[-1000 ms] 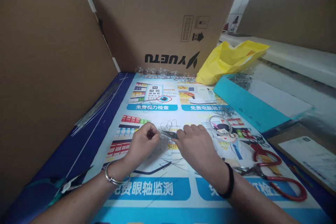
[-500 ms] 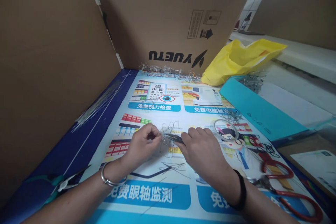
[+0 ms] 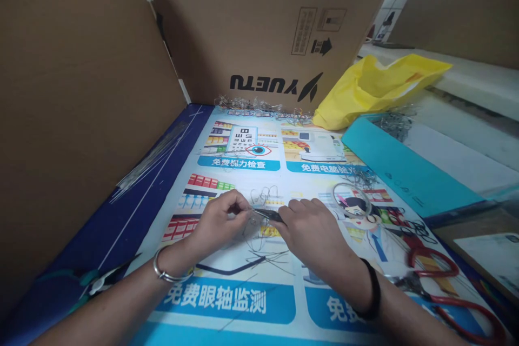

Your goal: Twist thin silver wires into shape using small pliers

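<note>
Near the middle of the printed sheet (image 3: 279, 275), my left hand (image 3: 223, 223) pinches thin wire between thumb and fingertips. My right hand (image 3: 312, 230) is wrapped round dark needle-nose pliers (image 3: 268, 214), whose tips point left and meet the wire beside my left fingertips. Thin bent wire pieces (image 3: 263, 194) lie just behind the plier tips, and loose straight wires (image 3: 275, 260) lie in front. Whether the wire is fixed between the jaws is too small to tell. A coil of wire (image 3: 352, 199) rests right of my right hand.
Red-handled scissors (image 3: 433, 265) lie at the right, green-handled pliers (image 3: 91, 284) at the left beside my forearm. Straight wires (image 3: 150, 159) lie on the blue cloth. Behind stand a cardboard box (image 3: 259, 27), a yellow bag (image 3: 365, 92) and a teal box (image 3: 405, 173) with wire pieces.
The pliers have turned slightly and their jaws look closer together. Both hands stay in nearly the same place. The view has shifted a little.
</note>
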A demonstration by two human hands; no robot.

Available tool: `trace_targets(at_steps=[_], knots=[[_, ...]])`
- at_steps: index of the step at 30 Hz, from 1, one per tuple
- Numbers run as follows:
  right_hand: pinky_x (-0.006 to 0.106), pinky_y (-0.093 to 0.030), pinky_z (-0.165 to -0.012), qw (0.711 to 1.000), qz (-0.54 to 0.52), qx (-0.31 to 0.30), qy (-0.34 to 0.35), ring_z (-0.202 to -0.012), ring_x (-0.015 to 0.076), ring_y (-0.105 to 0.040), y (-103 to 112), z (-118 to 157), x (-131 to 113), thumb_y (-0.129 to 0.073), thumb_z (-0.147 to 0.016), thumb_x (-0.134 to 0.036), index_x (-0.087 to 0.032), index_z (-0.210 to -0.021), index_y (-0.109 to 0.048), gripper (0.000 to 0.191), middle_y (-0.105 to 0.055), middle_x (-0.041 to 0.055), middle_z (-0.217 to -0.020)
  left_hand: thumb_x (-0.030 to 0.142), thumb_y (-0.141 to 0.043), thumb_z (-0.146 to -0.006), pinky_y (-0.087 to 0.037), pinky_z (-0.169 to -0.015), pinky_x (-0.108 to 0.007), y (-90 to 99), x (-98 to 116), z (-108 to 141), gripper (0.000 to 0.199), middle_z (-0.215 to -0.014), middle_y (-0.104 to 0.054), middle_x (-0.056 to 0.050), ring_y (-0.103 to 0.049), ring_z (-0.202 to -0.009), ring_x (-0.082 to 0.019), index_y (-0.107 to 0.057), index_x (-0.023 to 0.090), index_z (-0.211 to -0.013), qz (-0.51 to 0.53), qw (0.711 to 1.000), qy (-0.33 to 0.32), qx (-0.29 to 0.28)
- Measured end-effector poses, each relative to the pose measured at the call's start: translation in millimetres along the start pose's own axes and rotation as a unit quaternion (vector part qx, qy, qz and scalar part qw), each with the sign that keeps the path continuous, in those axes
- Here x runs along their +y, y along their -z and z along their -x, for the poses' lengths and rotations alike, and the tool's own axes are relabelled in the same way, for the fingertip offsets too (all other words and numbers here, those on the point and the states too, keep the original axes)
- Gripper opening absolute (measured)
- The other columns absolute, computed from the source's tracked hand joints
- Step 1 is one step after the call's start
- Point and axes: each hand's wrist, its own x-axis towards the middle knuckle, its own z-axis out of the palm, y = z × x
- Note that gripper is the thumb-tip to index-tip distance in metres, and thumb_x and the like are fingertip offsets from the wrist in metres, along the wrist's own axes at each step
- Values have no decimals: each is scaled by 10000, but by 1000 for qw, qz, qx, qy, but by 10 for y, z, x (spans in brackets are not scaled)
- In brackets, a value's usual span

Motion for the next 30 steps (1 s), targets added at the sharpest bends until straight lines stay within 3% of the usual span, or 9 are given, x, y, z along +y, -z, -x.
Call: trace_targets(at_steps=[12, 20, 25, 30], knots=[[307, -244, -606, 1000, 20, -18, 1, -644, 174, -540, 29, -56, 35, -580, -833, -362, -179, -716, -612, 220, -604, 25, -669, 252, -552, -827, -434, -654, -252, 82, 22, -29, 126, -722, -600, -11, -550, -709, -135, -589, 188, -726, 15, 999, -31, -28], [308, -238, -626, 1000, 18, 5, 3, -682, 179, -530, -10, -103, 87, -517, -870, -382, -181, -746, -617, 256, -608, 36, -701, 272, -580, -783, -391, -554, -222, 101, -28, -94, 129, -640, -538, 15, -489, -598, -110, -573, 166, -708, 85, 993, 73, 33], [312, -255, -652, 1000, -13, 19, -4, -731, 191, -540, -16, -90, 118, -519, -868, -356, -192, -759, -611, 217, -614, 33, -735, 281, -602, -766, -392, -541, -210, 130, -31, -111, 148, -616, -522, 26, -480, -567, -95, -560, 160, -693, 160, 980, 109, 41], [299, -280, -624, 999, -9, -20, -44, -713, 192, -572, -21, -74, 199, -508, -868, -383, -190, -812, -597, 220, -637, 36, -744, 282, -600, -761, -384, -516, -207, 158, -23, -121, 149, -584, -518, 27, -462, -535, -93, -563, 161, -682, 167, 977, 124, 39]])
